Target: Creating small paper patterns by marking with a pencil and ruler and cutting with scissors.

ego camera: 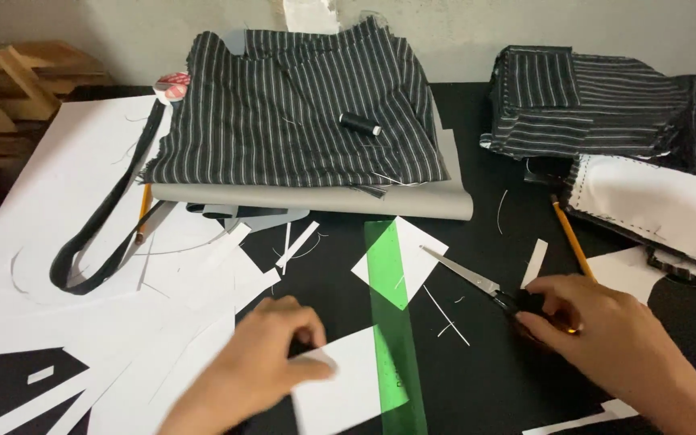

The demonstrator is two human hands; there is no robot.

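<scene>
- Left hand near centre of the bench, fingers curled down, thumb and fingertips pinching the left edge of a white paper piece; grip looks meant to keep the sheet from sliding.
- That paper piece lies flat, its right edge tucked under a green see-through ruler, which runs near-to-far and weighs the sheet down along a straight line.
- Right hand at near right, fingers closed around the dark handles of the scissors. Blades point far-left, flat on the bench and seemingly closed; motion blur makes it hard to tell how the fingers sit in the loops.
- A yellow pencil lies just beyond the right hand, its near end hidden under the fingers.
- A white paper diamond lies partly under the ruler's far end; 2 or more thin paper strips lie between ruler and scissors, looking like cut-offs.
- Left side: a large white sheet with a dark fabric strap looped across it, and loose paper scraps nearer.
- Far centre: striped dark fabric spread over a grey roll, a black thread spool resting on top.
- Far right: folded striped fabric stack and a white-lined garment piece, well apart from both hands.
</scene>
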